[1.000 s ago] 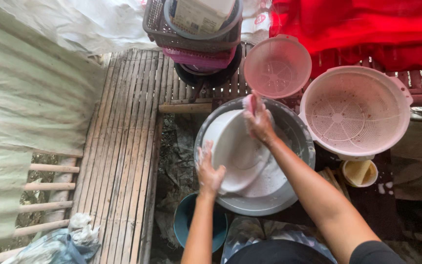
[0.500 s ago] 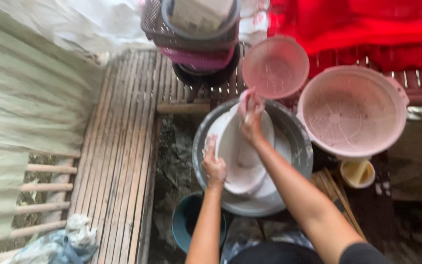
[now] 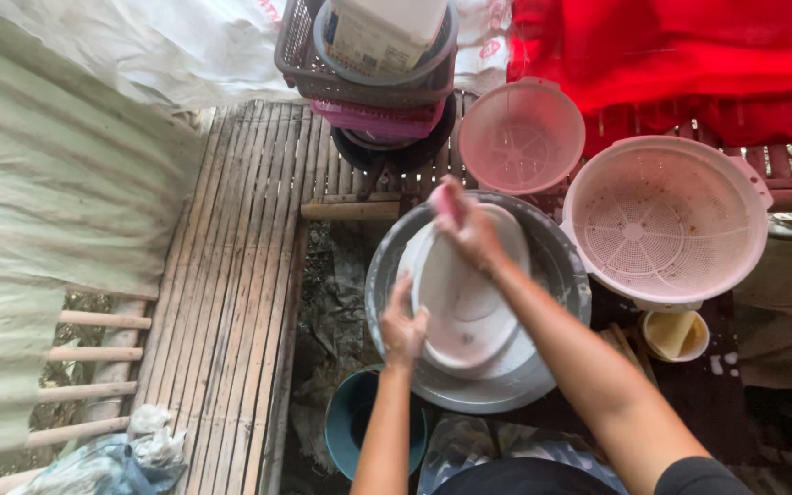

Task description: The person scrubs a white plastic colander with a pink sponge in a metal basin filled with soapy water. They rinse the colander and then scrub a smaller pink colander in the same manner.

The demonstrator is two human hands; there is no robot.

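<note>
Gripping the near rim of a white oval plastic dish (image 3: 465, 307), my left hand (image 3: 402, 328) has its fingers curled over the edge, tilting it up inside the round grey metal basin (image 3: 556, 261). Up top, my right hand (image 3: 469, 229) is closed on a small pink scrubbing pad (image 3: 445, 203), pressed against the far rim of that same dish. More white dishes lie under it in the basin. Just right of the basin sits a large pale pink plastic colander (image 3: 666, 220), a smaller pink colander (image 3: 522, 137) behind it. Stacked grey and magenta plastic baskets (image 3: 359, 82) stand at the back on the bamboo slat floor (image 3: 231, 275). A dark teal bucket (image 3: 350, 422) sits below my left wrist.
</note>
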